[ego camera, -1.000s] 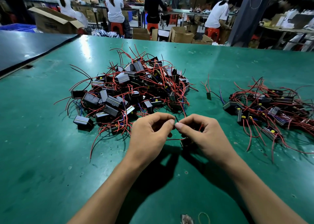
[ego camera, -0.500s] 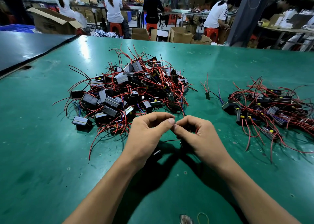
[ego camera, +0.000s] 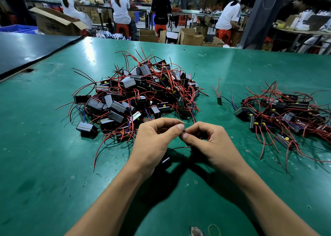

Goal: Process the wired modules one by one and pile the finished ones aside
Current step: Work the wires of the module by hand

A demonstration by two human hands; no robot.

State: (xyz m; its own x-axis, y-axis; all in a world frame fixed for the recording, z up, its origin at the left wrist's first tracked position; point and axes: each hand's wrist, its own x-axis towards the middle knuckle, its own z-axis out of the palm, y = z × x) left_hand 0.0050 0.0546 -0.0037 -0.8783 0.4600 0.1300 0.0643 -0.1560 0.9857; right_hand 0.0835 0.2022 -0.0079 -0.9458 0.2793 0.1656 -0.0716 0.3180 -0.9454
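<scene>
A big heap of black box modules with red wires [ego camera: 136, 94] lies on the green table [ego camera: 44, 164], just beyond my hands. A smaller heap of wired modules [ego camera: 286, 114] lies at the right. My left hand [ego camera: 154, 142] and my right hand [ego camera: 207, 144] meet thumb to thumb above the table and pinch the wire ends of one module between the fingertips. That module [ego camera: 165, 161] hangs below my hands, mostly hidden, with a red wire [ego camera: 180, 147] running between them.
A loose small part with wires [ego camera: 219, 100] lies between the two heaps. A rubber band [ego camera: 214, 230] and a scrap lie at the near edge. A dark table [ego camera: 26, 47] adjoins at far left. People work at benches, with cardboard boxes [ego camera: 190, 37] beyond.
My hands stay together over the same spot. The fingertips have shifted slightly on the wire ends, and the module below has swung a little to the left.
</scene>
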